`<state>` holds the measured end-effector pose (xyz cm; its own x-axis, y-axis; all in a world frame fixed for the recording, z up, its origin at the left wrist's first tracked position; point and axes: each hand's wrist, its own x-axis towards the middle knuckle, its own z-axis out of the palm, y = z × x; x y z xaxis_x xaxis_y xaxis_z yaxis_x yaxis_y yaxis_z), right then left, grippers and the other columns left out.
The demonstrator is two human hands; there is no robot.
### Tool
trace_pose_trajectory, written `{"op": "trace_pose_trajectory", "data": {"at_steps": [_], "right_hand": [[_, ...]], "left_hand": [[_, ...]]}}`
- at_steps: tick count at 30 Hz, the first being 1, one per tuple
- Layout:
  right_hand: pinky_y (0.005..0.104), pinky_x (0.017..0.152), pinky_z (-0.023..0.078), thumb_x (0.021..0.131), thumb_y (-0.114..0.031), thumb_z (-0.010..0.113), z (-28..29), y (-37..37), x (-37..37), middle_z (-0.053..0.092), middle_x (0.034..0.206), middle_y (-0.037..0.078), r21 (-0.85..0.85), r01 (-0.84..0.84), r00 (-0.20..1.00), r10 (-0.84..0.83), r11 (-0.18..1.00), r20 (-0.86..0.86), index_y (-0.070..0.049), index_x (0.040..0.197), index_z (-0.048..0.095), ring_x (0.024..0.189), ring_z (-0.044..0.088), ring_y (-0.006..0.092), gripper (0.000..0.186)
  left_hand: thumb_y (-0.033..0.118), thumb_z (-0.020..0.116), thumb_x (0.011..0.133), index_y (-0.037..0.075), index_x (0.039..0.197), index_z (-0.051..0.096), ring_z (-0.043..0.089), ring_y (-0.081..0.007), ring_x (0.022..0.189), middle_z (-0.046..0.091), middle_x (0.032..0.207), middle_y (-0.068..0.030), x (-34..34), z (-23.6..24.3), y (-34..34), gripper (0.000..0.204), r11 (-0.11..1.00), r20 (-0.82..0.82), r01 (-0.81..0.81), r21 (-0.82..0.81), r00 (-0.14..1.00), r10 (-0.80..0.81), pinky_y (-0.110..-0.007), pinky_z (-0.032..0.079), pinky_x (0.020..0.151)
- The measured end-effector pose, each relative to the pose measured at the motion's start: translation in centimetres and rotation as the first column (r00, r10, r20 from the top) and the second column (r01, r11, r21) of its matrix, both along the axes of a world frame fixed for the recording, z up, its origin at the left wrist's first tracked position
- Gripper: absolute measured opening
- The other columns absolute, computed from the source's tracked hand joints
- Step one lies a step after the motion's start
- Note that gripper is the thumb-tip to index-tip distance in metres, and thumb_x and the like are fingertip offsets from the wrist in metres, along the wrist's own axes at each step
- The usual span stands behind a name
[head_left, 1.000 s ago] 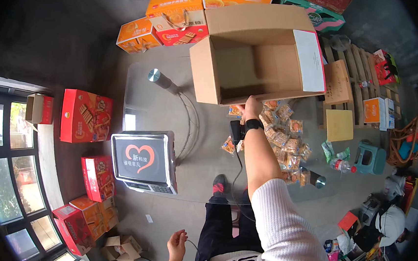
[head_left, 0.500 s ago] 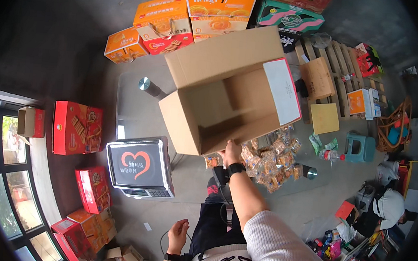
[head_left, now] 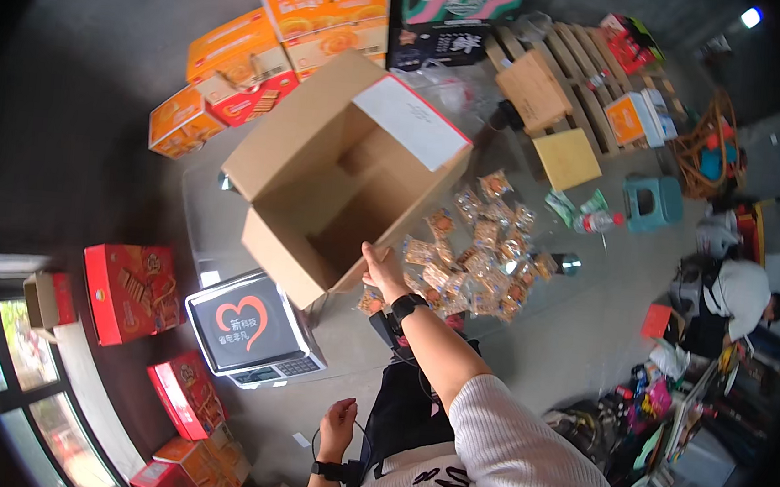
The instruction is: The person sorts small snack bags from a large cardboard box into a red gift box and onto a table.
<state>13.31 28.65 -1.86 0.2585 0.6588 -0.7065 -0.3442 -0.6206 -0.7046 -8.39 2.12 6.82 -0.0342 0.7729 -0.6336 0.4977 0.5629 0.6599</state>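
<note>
A large open cardboard box (head_left: 278, 148) is tilted over the glass table (head_left: 373, 338), its opening turned toward me. Its near edge is in my right hand (head_left: 381, 268), the fingers wrapped over the cardboard rim. Just right of the box, a pile of small clear-wrapped snack packs (head_left: 480, 260) is spread on the glass. One snack pack (head_left: 370, 302) lies by my right wrist. Low near my body, my left hand (head_left: 337, 430) hangs with its fingers curled in and nothing visible in them, beside a thin dark cable.
A digital scale (head_left: 242, 323) with a heart on its plate stands at the table's left. Orange gift boxes (head_left: 236, 48) are stacked behind. Red boxes (head_left: 134, 292) line the left. At right are a wooden pallet (head_left: 577, 84), a teal stool (head_left: 652, 202) and a seated person (head_left: 736, 294).
My right hand has moved left with the cardboard box, which has turned and uncovered more of the snack packs. The whole view has also rotated. My left hand stays low.
</note>
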Motion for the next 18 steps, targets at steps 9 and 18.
{"op": "trace_pose_trajectory", "data": {"at_steps": [9, 18], "right_hand": [[0.0346, 0.054, 0.048, 0.084, -0.034, 0.063, -7.0, -24.9, 15.3, 0.056, 0.063, 0.003, 0.103, -0.486, 0.848, 0.44, 0.868, 0.298, -0.009, 0.091, 0.055, 0.062, 0.061, 0.0196, 0.027], [0.0386, 0.062, 0.052, 0.087, -0.034, 0.05, -13.9, -45.5, 27.7, 0.066, 0.066, 0.012, -0.565, 0.051, 0.771, 0.327, 0.824, 0.547, -0.003, 0.077, 0.063, 0.063, 0.067, 0.0258, 0.035]], "left_hand": [[0.023, 0.062, 0.088, 0.003, 0.106, 0.067, 0.068, -0.0237, 0.081, 0.069, 0.095, -0.0154, 3.9, 0.1, 1.8, 0.028, 0.93, 0.007, 0.354, -0.096, 0.935, -0.355, -0.032, 0.053, 0.072], [0.027, 0.063, 0.087, 0.005, 0.106, 0.067, 0.068, -0.0215, 0.083, 0.07, 0.091, -0.014, 6.7, -2.6, -0.6, 0.03, 0.822, -0.083, 0.501, -0.272, 0.838, -0.539, -0.032, 0.053, 0.075]]}}
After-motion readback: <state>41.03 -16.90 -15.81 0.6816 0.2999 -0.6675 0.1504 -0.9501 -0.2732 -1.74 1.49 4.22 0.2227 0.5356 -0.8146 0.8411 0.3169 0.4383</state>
